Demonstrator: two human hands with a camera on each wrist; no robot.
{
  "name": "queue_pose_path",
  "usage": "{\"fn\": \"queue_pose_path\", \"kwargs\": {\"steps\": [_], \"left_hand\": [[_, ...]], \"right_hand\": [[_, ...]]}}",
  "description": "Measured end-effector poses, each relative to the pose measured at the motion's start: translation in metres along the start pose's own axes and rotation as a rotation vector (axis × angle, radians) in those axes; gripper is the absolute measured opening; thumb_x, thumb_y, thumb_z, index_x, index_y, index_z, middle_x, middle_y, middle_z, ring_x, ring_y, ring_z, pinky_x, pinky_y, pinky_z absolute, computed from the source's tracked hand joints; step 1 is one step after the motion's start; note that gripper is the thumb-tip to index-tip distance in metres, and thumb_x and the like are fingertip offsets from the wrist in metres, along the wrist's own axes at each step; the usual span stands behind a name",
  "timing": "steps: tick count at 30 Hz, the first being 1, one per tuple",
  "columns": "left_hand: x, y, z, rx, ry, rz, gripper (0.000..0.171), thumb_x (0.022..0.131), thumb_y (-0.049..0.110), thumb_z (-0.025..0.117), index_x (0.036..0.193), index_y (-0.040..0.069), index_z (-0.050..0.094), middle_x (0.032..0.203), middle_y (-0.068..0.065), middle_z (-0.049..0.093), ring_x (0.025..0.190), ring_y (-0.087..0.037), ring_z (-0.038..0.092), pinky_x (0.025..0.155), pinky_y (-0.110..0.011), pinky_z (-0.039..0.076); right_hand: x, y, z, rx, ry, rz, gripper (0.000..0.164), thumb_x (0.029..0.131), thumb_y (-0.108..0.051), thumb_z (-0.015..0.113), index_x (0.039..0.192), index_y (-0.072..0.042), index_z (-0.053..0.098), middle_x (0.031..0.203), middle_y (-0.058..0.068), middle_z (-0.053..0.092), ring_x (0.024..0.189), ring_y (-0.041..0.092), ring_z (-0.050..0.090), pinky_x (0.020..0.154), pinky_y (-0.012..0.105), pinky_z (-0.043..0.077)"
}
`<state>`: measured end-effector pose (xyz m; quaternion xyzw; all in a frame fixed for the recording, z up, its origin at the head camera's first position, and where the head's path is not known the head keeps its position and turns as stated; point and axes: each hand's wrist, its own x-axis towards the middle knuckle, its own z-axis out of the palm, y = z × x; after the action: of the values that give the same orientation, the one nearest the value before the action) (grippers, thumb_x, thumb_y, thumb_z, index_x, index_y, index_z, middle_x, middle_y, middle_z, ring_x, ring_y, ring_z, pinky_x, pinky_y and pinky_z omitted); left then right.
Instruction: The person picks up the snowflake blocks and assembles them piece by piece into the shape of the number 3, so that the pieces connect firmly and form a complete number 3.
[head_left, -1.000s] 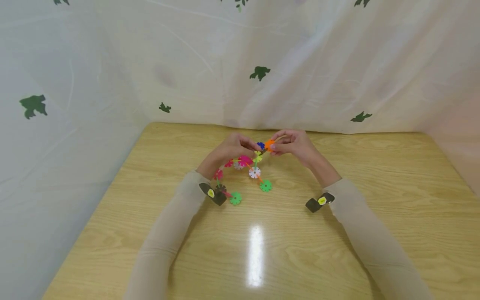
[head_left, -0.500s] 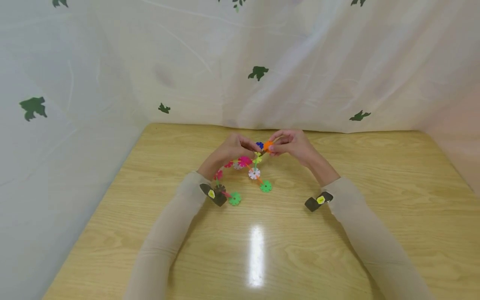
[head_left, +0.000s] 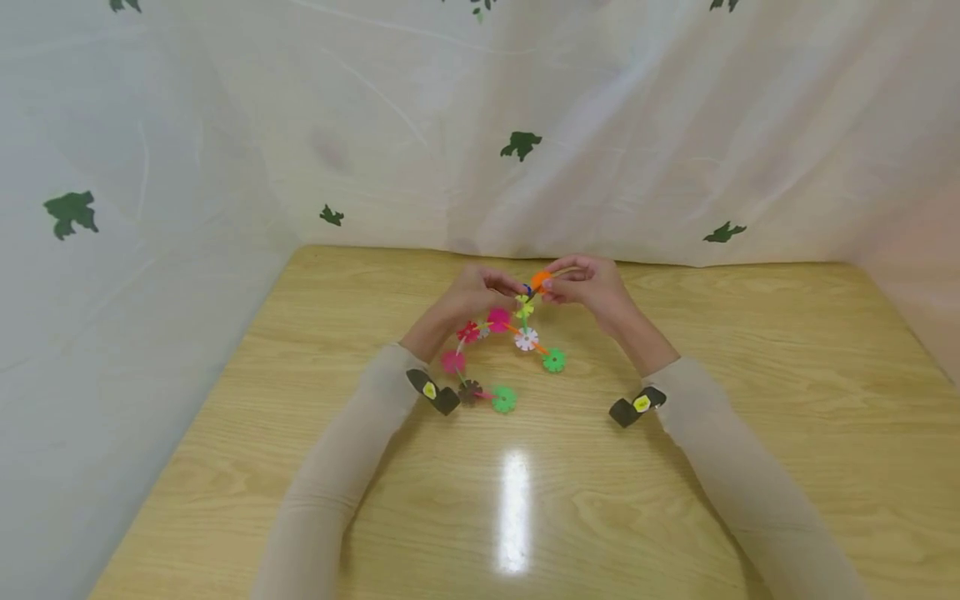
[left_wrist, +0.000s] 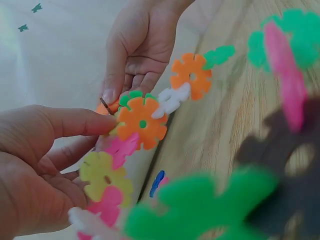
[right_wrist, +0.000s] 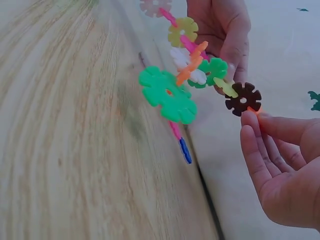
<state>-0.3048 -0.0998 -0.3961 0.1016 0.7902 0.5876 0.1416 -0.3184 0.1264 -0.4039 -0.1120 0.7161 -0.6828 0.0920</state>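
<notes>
A chain of slotted plastic snowflake discs hangs between both hands above the table. My left hand (head_left: 474, 298) pinches the chain near its upper end, close to a yellow disc (head_left: 525, 306). My right hand (head_left: 588, 282) pinches an orange disc (head_left: 540, 281), which meets a dark brown disc (right_wrist: 233, 104) in the right wrist view. Farther down the chain are a pink disc (head_left: 498, 320), a white disc (head_left: 521, 340) and a green disc (head_left: 547, 362). Another branch ends at a second green disc (head_left: 498, 402). Fingers partly hide the orange disc.
The wooden table (head_left: 600, 500) reaches back to a pale curtain (head_left: 420, 150) with dark green leaf-like patches. In the left wrist view, a blue disc (left_wrist: 157, 183) hangs low on the chain. Each sleeve carries a black wrist camera (head_left: 628, 410).
The hanging discs have swung to the right, and more of the left branch shows beside the left wrist. The orange disc has tilted in the right hand's fingers. Both hands stay nearly in place.
</notes>
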Motion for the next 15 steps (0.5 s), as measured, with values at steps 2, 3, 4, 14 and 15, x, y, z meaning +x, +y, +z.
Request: {"fn": "queue_pose_path", "kwargs": {"steps": [2, 3, 4, 14, 15], "left_hand": [[0.0001, 0.0007, 0.0012, 0.015, -0.017, -0.011, 0.022, 0.085, 0.000, 0.077, 0.107, 0.000, 0.076, 0.099, -0.008, 0.074, 0.086, -0.014, 0.066, 0.077, -0.028, 0.058], [0.0001, 0.0010, 0.0011, 0.017, -0.036, -0.017, 0.024, 0.085, -0.001, 0.077, 0.109, 0.000, 0.076, 0.100, -0.008, 0.074, 0.087, -0.015, 0.066, 0.075, -0.026, 0.058], [-0.0001, 0.0012, 0.0006, 0.022, -0.059, -0.021, 0.025, 0.086, -0.001, 0.076, 0.110, -0.001, 0.075, 0.102, -0.009, 0.074, 0.088, -0.015, 0.066, 0.074, -0.025, 0.058], [0.0002, 0.0046, -0.0041, -0.068, -0.113, -0.043, 0.031, 0.094, 0.008, 0.068, 0.122, -0.004, 0.066, 0.106, -0.015, 0.071, 0.085, -0.018, 0.069, 0.099, -0.053, 0.057], [0.0004, 0.0050, -0.0039, -0.081, -0.103, -0.046, 0.031, 0.093, 0.008, 0.070, 0.122, -0.004, 0.067, 0.104, -0.014, 0.071, 0.084, -0.017, 0.070, 0.099, -0.052, 0.057]], "right_hand": [[0.0005, 0.0009, -0.0017, -0.010, -0.020, 0.001, 0.023, 0.092, -0.004, 0.074, 0.114, 0.002, 0.068, 0.085, 0.000, 0.078, 0.075, 0.016, 0.076, 0.087, 0.046, 0.063], [0.0009, 0.0017, -0.0027, -0.013, -0.037, 0.002, 0.024, 0.092, -0.004, 0.074, 0.114, 0.003, 0.068, 0.085, 0.000, 0.078, 0.075, 0.016, 0.076, 0.087, 0.046, 0.063], [0.0010, 0.0021, -0.0034, -0.017, -0.055, 0.001, 0.024, 0.092, -0.004, 0.074, 0.114, 0.003, 0.069, 0.085, -0.001, 0.078, 0.075, 0.015, 0.076, 0.087, 0.046, 0.063], [-0.0002, -0.0018, 0.0022, -0.068, -0.190, 0.003, 0.033, 0.094, -0.001, 0.070, 0.123, 0.013, 0.063, 0.090, -0.003, 0.076, 0.080, 0.015, 0.074, 0.090, 0.047, 0.062], [-0.0004, -0.0024, 0.0029, -0.068, -0.194, 0.002, 0.033, 0.095, -0.001, 0.069, 0.124, 0.013, 0.063, 0.091, -0.003, 0.076, 0.080, 0.015, 0.074, 0.089, 0.045, 0.062]]}}
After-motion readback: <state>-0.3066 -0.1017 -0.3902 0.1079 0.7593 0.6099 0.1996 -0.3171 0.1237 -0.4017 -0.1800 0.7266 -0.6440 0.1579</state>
